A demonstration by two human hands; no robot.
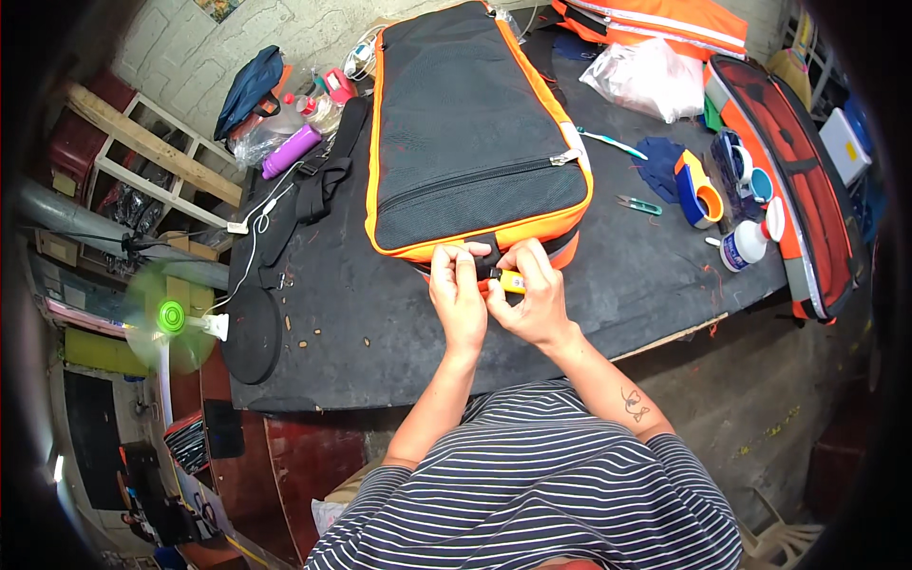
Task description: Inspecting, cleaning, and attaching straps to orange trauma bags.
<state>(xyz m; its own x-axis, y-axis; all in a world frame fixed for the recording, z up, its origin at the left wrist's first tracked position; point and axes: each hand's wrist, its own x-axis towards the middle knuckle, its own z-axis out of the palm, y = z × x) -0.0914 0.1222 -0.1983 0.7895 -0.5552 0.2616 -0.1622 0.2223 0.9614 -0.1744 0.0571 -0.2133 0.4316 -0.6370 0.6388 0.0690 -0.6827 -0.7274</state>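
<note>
A large black bag with orange edges (pixel 465 123) lies flat on the black-topped table, its near end toward me. My left hand (pixel 458 290) is closed at that end, pinching a black strap or fabric piece (pixel 485 258). Beside it, my right hand (pixel 534 296) is closed round a yellow lighter (pixel 514 282), held sideways against the bag's near edge. Whether the lighter has a flame I cannot make out. A black zipper with a light pull (pixel 564 158) crosses the bag's top just beyond my hands.
To the right lie thread snips (pixel 639 205), a toothbrush (pixel 613 143), an orange-and-blue tape roll (pixel 700 193) and a white bottle (pixel 747 245). An open orange-lined bag (pixel 807 185) stands beyond. Left are black straps (pixel 323 185), a purple bottle (pixel 291 152) and a spinning green fan (pixel 171 316).
</note>
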